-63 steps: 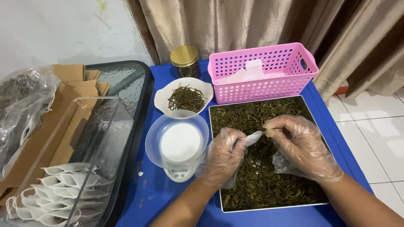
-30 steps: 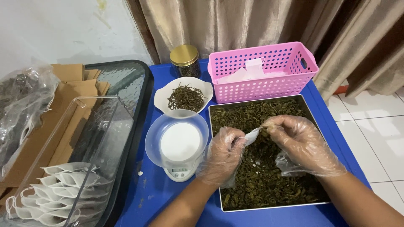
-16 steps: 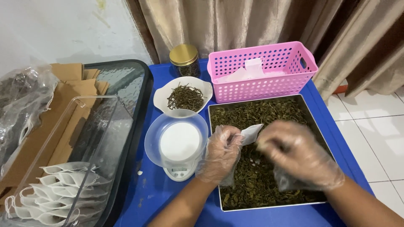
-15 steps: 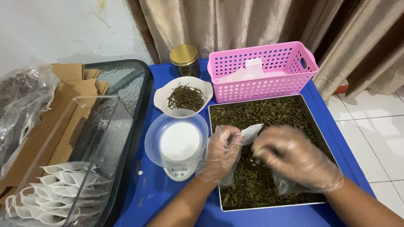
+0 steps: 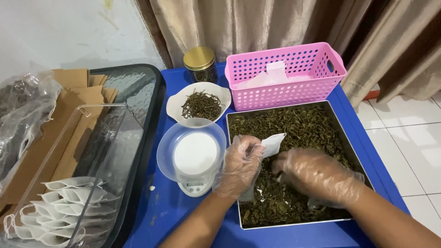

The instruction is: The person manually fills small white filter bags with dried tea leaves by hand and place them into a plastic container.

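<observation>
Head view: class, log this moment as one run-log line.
left hand: holds white filter bag | right hand: in dried leaves | metal tray

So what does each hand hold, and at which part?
The left hand holds a small white bag by its lower part. The right hand is in the leaves; its hold cannot be told.

- The left hand (image 5: 240, 166) wears a thin, clear plastic glove, loose and crinkled, with folds that catch the light.
- The right hand (image 5: 317, 175) wears the same kind of see-through glove; it hangs baggy around the fingers and bunches at the wrist.
- Both gloves end just past the wrist with a ragged, wavy edge.
- Both forearms are bare: no sleeves, watch or bands show.
</observation>
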